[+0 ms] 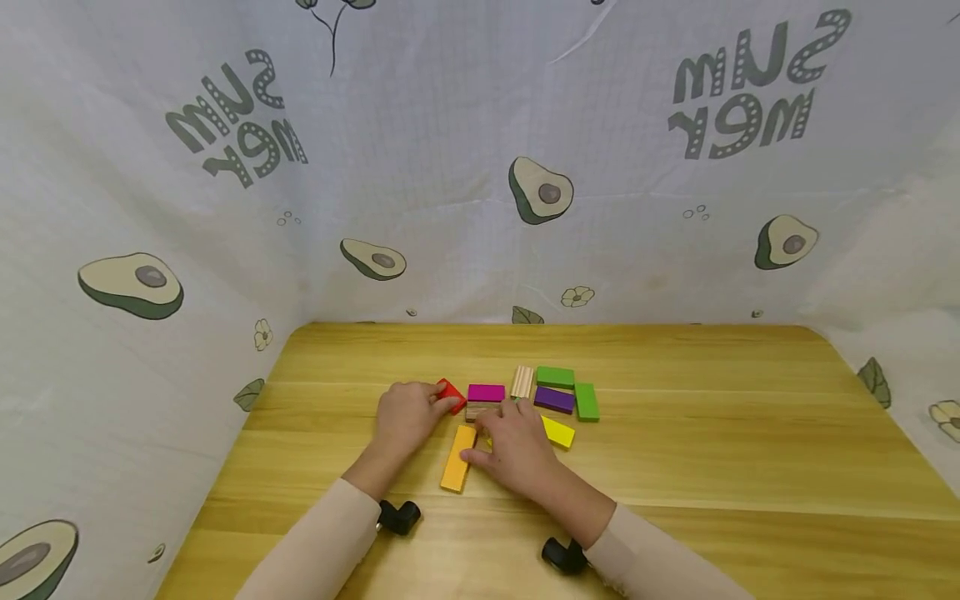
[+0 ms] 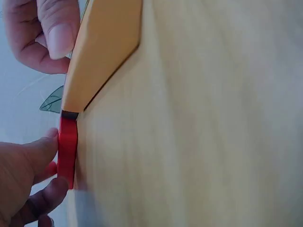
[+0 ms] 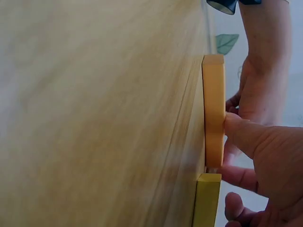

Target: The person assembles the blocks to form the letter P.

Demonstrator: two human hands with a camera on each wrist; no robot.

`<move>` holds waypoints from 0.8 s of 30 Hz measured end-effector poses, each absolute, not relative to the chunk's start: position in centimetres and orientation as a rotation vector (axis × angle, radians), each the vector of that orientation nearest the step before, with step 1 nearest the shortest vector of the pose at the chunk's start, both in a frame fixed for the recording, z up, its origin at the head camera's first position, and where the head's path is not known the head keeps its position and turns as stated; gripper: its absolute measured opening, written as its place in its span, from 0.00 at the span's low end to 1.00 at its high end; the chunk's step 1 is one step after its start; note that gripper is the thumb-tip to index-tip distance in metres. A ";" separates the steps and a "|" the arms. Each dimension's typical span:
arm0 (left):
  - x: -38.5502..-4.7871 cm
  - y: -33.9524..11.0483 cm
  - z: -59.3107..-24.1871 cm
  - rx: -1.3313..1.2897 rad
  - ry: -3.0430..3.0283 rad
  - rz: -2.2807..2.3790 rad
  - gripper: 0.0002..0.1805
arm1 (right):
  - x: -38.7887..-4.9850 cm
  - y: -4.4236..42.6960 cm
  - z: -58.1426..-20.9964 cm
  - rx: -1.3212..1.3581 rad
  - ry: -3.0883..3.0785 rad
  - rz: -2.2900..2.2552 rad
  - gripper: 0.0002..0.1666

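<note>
In the head view my left hand [image 1: 403, 414] pinches a red block [image 1: 452, 395] between thumb and fingers. The left wrist view shows that red block [image 2: 67, 151] low on the wooden table, its end close to an orange block [image 2: 102, 52]. My right hand [image 1: 517, 446] is just right of the long orange block [image 1: 458, 458], fingers loosely bent. Its thumb touches the orange block [image 3: 214, 109] in the right wrist view, with the index fingertip near the block's end. A yellow block [image 1: 558, 432] lies partly under the right hand.
Beyond the hands lie a magenta block [image 1: 486, 392], a brown wooden block [image 1: 481, 411], a striped plain-wood block [image 1: 522, 382], a purple block [image 1: 554, 400] and two green blocks [image 1: 555, 377]. A patterned white cloth [image 1: 450, 167] hangs behind the wooden table [image 1: 712, 433].
</note>
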State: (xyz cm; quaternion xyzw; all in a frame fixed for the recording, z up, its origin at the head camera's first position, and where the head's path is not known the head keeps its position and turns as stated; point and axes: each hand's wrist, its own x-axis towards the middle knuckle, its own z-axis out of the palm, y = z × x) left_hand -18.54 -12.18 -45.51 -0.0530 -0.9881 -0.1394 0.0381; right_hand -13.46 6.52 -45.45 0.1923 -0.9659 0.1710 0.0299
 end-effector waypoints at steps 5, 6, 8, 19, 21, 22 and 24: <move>-19.5 -13.3 -45.4 -0.255 -3.115 -0.615 0.20 | -13.5 6.5 -45.6 0.735 -2.972 0.605 0.27; -19.7 -13.6 -45.5 -0.275 -3.131 -0.645 0.20 | -13.4 6.6 -45.4 0.777 -2.992 0.598 0.30; -20.0 -14.0 -45.7 -0.317 -3.154 -0.694 0.20 | -13.2 6.8 -45.0 0.864 -3.048 0.572 0.36; -20.7 -14.9 -46.4 -0.374 -3.166 -0.774 0.22 | -13.2 6.0 -44.9 0.965 -3.102 0.473 0.45; -21.0 -14.9 -46.7 -0.376 -3.160 -0.769 0.22 | -13.8 5.8 -44.9 0.906 -3.115 0.503 0.47; -21.2 -15.0 -46.8 -0.379 -3.156 -0.764 0.22 | -14.2 5.7 -44.9 0.881 -3.119 0.505 0.49; -21.5 -15.0 -46.9 -0.373 -3.155 -0.767 0.22 | -14.8 5.6 -45.0 0.839 -3.126 0.507 0.52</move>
